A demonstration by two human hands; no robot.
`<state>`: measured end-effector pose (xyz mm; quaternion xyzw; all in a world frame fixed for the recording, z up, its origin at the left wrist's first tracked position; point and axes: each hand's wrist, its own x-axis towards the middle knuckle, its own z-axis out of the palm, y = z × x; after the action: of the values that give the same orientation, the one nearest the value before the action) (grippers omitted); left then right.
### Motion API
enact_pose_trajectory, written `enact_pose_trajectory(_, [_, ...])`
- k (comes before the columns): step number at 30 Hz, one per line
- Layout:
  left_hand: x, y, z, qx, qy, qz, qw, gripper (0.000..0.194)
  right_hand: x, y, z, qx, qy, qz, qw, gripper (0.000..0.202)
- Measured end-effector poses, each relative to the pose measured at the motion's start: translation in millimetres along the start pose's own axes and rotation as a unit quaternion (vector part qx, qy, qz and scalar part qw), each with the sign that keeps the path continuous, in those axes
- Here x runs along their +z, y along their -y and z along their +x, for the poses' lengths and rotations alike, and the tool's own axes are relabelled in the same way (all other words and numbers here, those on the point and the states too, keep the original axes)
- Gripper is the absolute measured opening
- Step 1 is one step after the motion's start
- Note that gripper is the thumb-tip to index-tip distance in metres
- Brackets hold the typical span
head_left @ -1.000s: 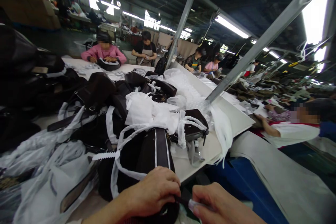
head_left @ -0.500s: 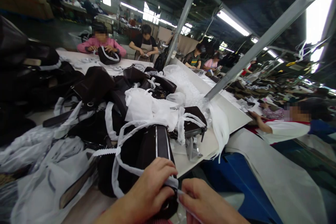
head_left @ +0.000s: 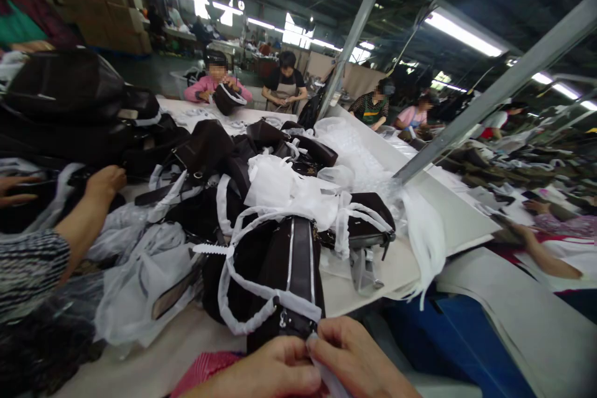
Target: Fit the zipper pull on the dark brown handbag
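Note:
A dark brown handbag (head_left: 302,261) lies lengthwise before me, with a silvery zip line along its top. Its handles (head_left: 247,289) are wrapped in white material, and a white ribbed tie (head_left: 211,250) sticks out to the left. At the bag's near end, my left hand (head_left: 280,364) is closed, fingers and thumb together; what is between them is hidden. Close beside it, touching or nearly so, my right hand (head_left: 357,354) pinches a thin white strip (head_left: 329,379) by the bag's corner. The strip runs down toward the bottom edge.
At left, a co-worker's hand (head_left: 106,185) rests among dark bags (head_left: 65,84). White wrapping sheets (head_left: 140,289) lie nearer. Beyond my bag are more bags, white tissue (head_left: 289,189) and hanging white strips (head_left: 424,236). A slanted metal post (head_left: 489,93) rises at right. Several people work behind.
My left hand has come off the bag's top and moved down to its near end, beside my right hand. The view has swung left, bringing a co-worker's arms in at left.

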<state>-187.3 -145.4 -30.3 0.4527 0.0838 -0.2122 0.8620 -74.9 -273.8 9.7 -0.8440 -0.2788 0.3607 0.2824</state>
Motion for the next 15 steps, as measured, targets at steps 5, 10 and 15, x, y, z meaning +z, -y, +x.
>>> enact_pose_trajectory(5, [1.2, 27.8, 6.1, 0.006, -0.024, -0.214, 0.977, 0.051, 24.9, -10.4, 0.4, -0.014, -0.011, 0.037, 0.999, 0.033])
enact_pose_trajectory(10, [-5.7, 55.2, 6.9, -0.047, -0.052, -0.273, 0.960, 0.058, 50.5, -28.6, 2.3, -0.056, 0.002, 0.049, 0.997, 0.037])
enact_pose_trajectory(15, [-8.8, 82.1, -5.1, 0.021, -0.281, -0.175, 0.943, 0.038, 103.7, -56.7, 3.0, -0.040, -0.037, 0.137, 0.989, 0.045])
